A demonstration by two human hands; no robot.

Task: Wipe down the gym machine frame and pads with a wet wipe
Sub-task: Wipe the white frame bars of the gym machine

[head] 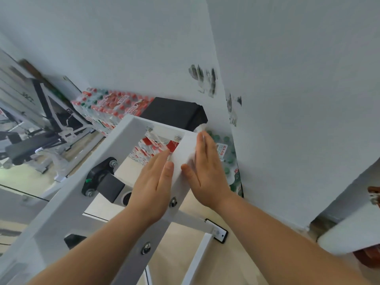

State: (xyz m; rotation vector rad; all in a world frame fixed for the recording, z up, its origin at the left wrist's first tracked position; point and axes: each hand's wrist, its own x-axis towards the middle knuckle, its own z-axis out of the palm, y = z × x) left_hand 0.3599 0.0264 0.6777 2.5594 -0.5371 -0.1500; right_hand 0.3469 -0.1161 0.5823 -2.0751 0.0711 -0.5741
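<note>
The white steel frame (123, 136) of the gym machine fills the middle of the view, with a black pad (174, 112) at its far end. My left hand (152, 188) lies flat with straight fingers against the left side of an upright white bar (181, 153). My right hand (205, 171) presses a white wet wipe (200, 128) flat against the right side of the same bar. The wipe sticks out past my fingertips near the pad. Bolts and a black pivot block (102, 177) sit lower on the frame.
A white wall (287, 99) with dark smudges stands close on the right. Several shrink-wrapped packs of bottled water (107, 108) are stacked behind the frame. Another bench machine (30, 145) stands at the left on a pale floor. A white ledge (349, 233) juts out at lower right.
</note>
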